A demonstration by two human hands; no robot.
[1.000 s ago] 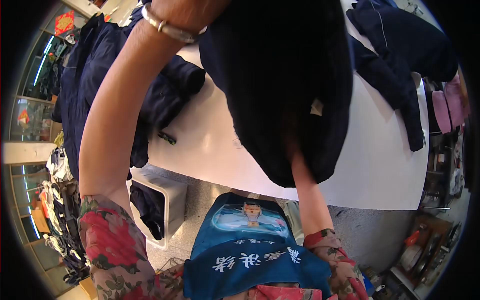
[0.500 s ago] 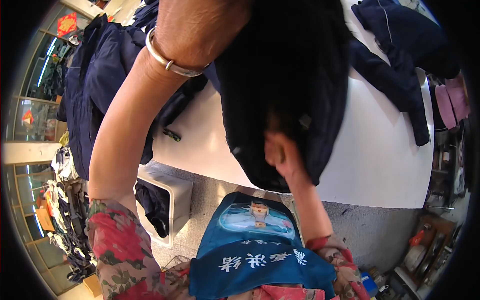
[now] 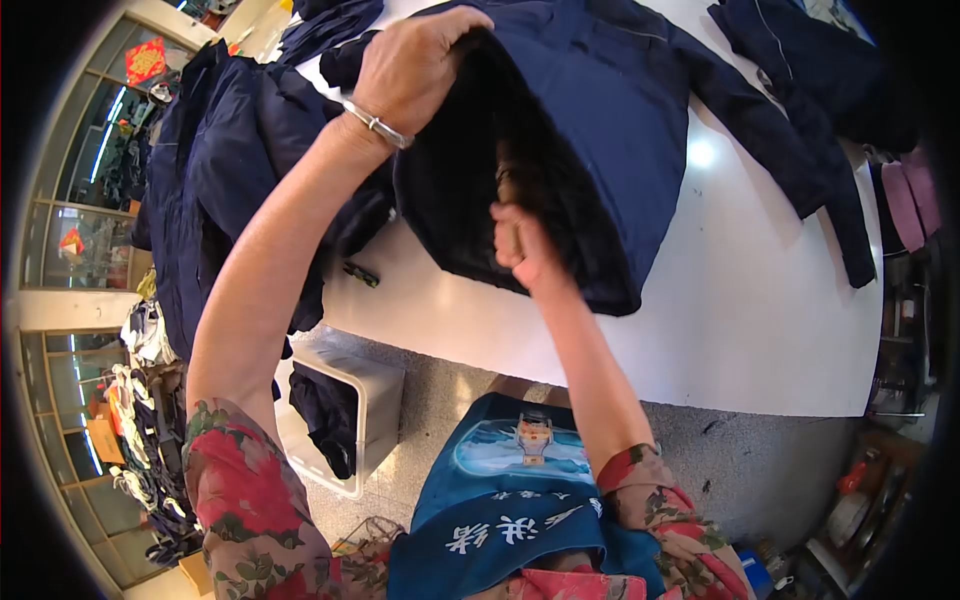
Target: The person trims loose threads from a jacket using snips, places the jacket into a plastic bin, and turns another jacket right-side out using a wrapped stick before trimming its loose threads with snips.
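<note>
A dark navy jacket (image 3: 620,110) lies on the white table, its near edge lifted so that the black lining (image 3: 470,190) shows. My left hand (image 3: 418,65), with a silver bangle at the wrist, is closed on the lifted edge at the upper left. Inside the opening, in front of the lining, my right hand (image 3: 522,245) is curled into a fist. A brownish, blurred shape shows just above that fist; I cannot tell whether it is a held tool. A small dark green item (image 3: 361,274) lies on the table left of the jacket.
More navy garments (image 3: 215,160) are heaped at the left, and another jacket (image 3: 810,80) lies at the right. Below the white table (image 3: 760,340), a pale bin (image 3: 380,400) holds dark cloth. Pink cloth (image 3: 905,205) shows at the far right edge.
My left hand has moved away from me and lower in height, still holding the jacket. The jacket's outer side now lies spread on the table. My right hand has moved up and left.
</note>
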